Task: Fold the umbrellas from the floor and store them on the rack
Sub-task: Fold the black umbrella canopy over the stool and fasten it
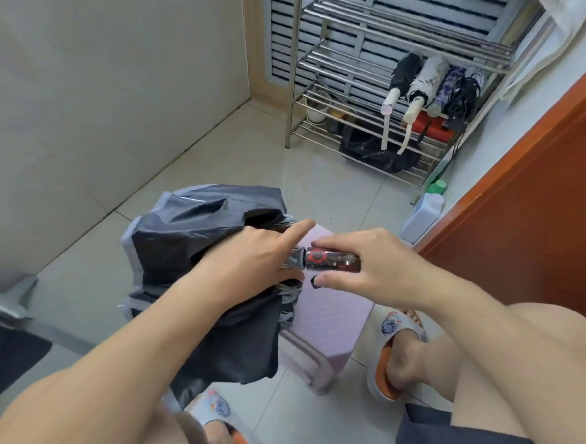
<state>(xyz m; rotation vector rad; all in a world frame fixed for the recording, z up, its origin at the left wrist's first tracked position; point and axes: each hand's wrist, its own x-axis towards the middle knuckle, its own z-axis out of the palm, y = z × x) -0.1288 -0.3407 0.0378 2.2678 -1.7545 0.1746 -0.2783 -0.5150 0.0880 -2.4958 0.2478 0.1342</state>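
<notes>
Above stool [328, 309]: left hand [252, 255] grips umbrella [197, 248] canopy; right hand [366, 262] pinches handle [331, 261], shaft hidden.

Black collapsed umbrella [197, 248] held; 4 folded umbrellas [434, 82] on rack [313, 66].

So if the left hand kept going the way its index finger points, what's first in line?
Past the left hand, the forefinger aims up and right over bare floor tiles. The line seems to head toward the rack bottom near the dark bag, but depth is unclear.
</notes>
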